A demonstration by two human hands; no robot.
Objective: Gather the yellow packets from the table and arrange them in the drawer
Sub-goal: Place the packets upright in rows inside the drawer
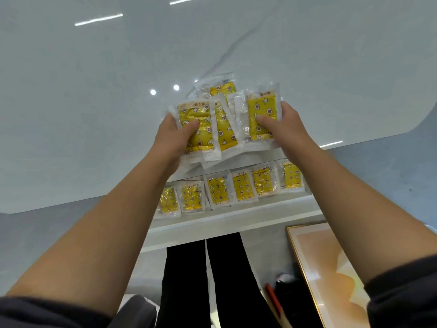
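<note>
head: left hand (174, 136), right hand (285, 125) outstretched, pinching yellow packets (223, 129)

Home-like room: glossy white veined table (212, 43), white drawer (236, 217), framed orange picture (331, 268) on the grey floor (383, 171).

1. The head camera is looking forward and steeply down, hovering close above the table's (94, 102) near edge.
2. It is taking in the open drawer (236, 221) just below centre, toward 6 o'clock.

Left hand (173, 136) and right hand (287, 125) reach forward side by side, gripping, thumbs on top
</note>
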